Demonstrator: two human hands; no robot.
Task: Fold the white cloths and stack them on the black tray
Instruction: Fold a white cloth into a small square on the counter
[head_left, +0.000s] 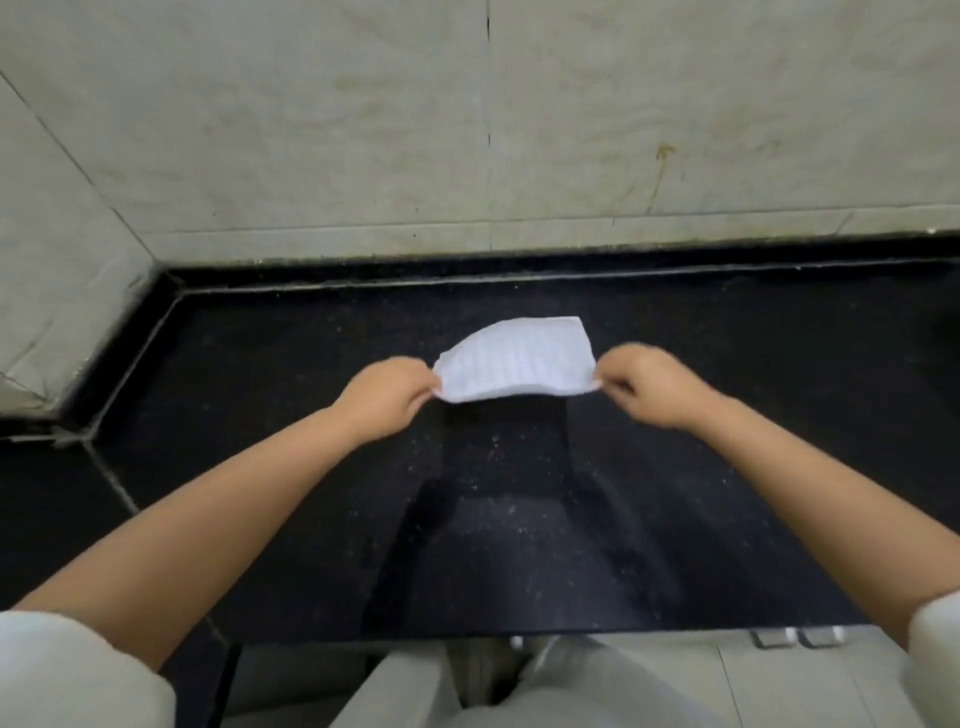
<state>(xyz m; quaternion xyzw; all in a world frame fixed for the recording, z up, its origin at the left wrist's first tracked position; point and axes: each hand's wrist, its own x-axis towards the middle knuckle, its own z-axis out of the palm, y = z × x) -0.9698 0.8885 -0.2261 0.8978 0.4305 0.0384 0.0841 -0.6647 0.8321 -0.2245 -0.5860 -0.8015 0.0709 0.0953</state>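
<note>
while pinched at both near corners, white cloth (514, 359) spans left hand (387, 397) to right hand (647, 384), long axis left-right, body trailing away over black counter (519, 519); hands equally near; tray unseen.

Cloth (517, 358) stretched between left hand (387, 397) and right hand (649, 382), out over the middle of the counter (727, 467), wall (467, 130) right behind, cabinet handles (797, 636) below the front edge.

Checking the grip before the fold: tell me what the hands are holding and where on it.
Both hold one white cloth: the left hand pinches its left end and the right hand its right end, stretching it between them over the black counter.
</note>
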